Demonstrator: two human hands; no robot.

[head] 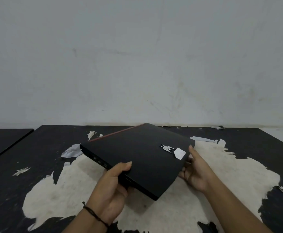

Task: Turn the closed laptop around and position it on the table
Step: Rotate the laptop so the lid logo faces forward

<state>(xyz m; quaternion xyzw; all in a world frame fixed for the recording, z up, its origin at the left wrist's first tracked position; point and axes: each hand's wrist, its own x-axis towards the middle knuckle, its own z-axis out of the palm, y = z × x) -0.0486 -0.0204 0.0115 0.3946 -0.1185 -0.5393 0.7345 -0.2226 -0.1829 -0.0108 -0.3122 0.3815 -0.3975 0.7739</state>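
Note:
A closed black laptop (137,153) with a silver logo, a white sticker and a red strip along its far edge is held above the table (41,148), turned at an angle and tilted. My left hand (110,190) grips its near left side, thumb on the lid and fingers under the edge with the ports. My right hand (194,170) holds the right side, thumb on the lid's edge and fingers underneath. The near corner of the laptop points toward me.
The table is black with a large worn pale patch (221,182) in the middle and peeling flakes. A grey wall (137,64) rises right behind it. A second dark tabletop (3,140) lies at the far left, across a narrow gap.

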